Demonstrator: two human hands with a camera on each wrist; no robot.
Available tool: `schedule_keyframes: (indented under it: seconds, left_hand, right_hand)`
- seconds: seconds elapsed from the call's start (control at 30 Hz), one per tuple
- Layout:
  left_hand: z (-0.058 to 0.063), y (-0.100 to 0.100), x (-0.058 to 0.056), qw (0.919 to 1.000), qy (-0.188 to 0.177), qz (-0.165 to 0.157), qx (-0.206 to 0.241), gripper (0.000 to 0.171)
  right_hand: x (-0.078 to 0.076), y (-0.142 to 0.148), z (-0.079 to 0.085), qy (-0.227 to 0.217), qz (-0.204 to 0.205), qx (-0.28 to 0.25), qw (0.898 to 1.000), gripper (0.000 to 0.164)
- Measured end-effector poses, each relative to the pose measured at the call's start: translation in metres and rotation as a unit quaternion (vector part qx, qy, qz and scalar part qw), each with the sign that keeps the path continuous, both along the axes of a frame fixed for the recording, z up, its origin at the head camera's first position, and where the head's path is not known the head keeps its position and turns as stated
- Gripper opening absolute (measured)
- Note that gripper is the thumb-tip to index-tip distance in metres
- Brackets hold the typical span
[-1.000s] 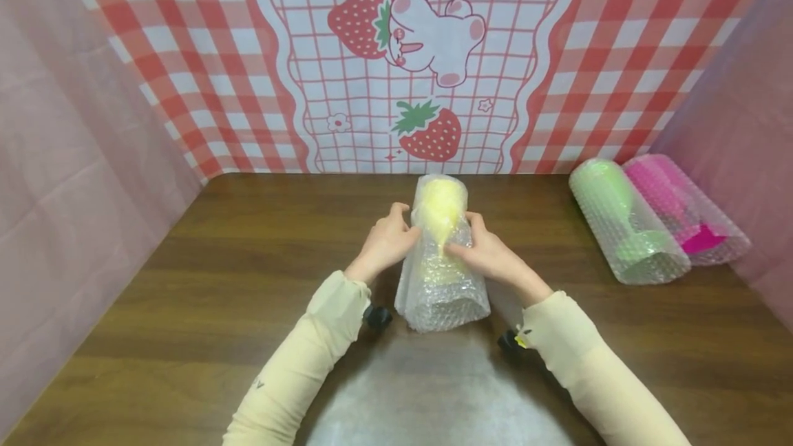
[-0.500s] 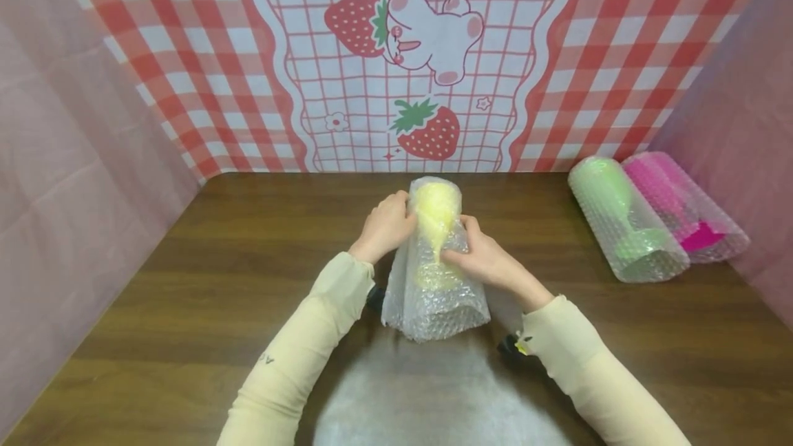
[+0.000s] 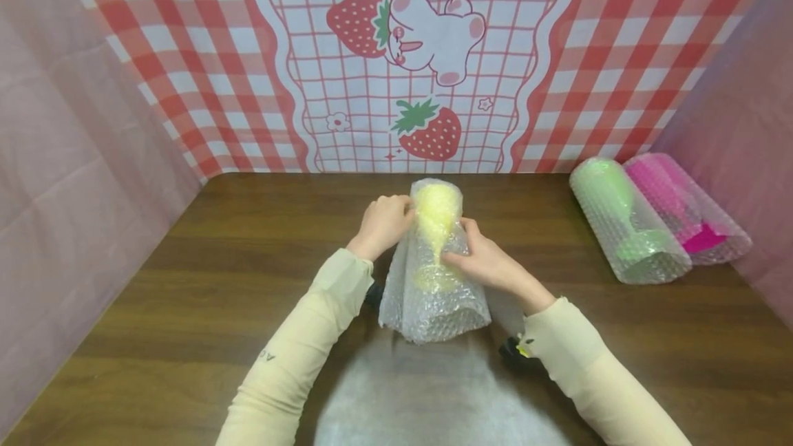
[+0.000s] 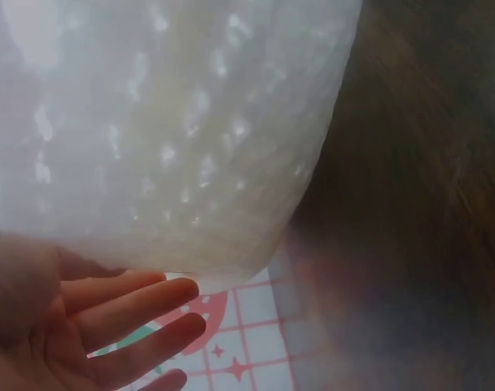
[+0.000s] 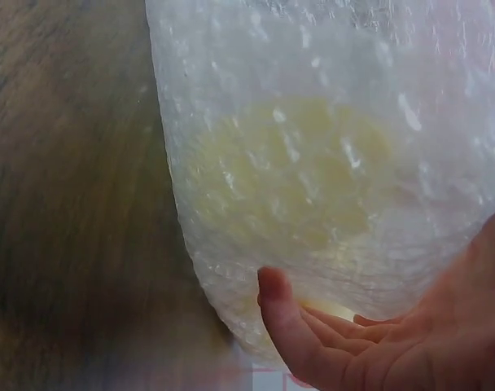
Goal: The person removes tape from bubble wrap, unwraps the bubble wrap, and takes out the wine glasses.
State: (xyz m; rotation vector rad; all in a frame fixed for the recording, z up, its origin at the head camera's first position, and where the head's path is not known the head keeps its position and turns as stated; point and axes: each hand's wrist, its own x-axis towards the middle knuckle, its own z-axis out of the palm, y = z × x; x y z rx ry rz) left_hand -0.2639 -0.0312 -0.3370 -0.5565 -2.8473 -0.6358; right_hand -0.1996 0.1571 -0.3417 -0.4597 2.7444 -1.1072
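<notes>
Midway across the brown wooden counter [image 3: 260, 239], my right grip [image 3: 495, 263] holds the clear bubble-wrap roll [image 3: 446, 322] around a yellow goblet-shaped object [image 3: 437, 212], so I'd guide its left flap [image 3: 394, 294] evenly; whether my left grip [image 3: 382, 226] pinches, I can't tell.

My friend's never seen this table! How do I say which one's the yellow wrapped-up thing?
Find the red-and-white checked cloth behind the brown table. Near the table's middle, between the person's left hand and right hand, is a bubble-wrapped bundle. Only this one looks yellow inside; its neighbours, the green bundle and the pink bundle, lie off to the right.
</notes>
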Motion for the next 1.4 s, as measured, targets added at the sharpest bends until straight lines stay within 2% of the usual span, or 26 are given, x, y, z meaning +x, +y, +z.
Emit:
schedule_keyframes:
  seconds: [0.1,0.3,0.37,0.5,0.63,0.87,1.13,1.4]
  left_hand:
    - [0.001,0.001,0.001,0.9992,0.018,-0.002,-0.035,0.033]
    - [0.0,0.006,0.002,0.9915,0.076,0.017,-0.105,0.031]
    - [-0.001,0.008,0.002,0.9897,0.087,0.02,-0.112,0.03]
    - [-0.002,0.01,0.002,0.9887,0.094,0.022,-0.115,0.028]
    - [-0.001,0.011,0.004,0.9891,0.09,0.022,-0.115,0.026]
    - [-0.005,0.011,0.007,0.9861,0.098,0.026,-0.131,0.019]
    - [-0.009,0.014,0.005,0.9832,0.12,0.03,-0.135,0.01]
    - [-0.013,0.016,0.003,0.9779,0.155,0.041,-0.134,0.011]
  right_hand:
    - [-0.001,-0.001,0.001,-0.005,0.005,-0.013,1.0,0.073]
    - [-0.012,-0.006,0.003,-0.033,-0.01,-0.058,0.998,0.084]
    - [-0.017,-0.007,0.004,-0.033,-0.021,-0.08,0.996,0.085]
    - [-0.026,-0.01,0.006,-0.021,-0.039,-0.091,0.995,0.086]
    - [-0.031,-0.014,0.006,-0.028,-0.036,-0.077,0.996,0.086]
    - [-0.029,-0.023,-0.001,-0.018,-0.041,0.008,0.999,0.074]
    - [-0.027,-0.028,-0.006,-0.002,-0.05,0.051,0.997,0.095]
    - [-0.026,-0.027,-0.007,-0.003,-0.049,0.058,0.997,0.093]
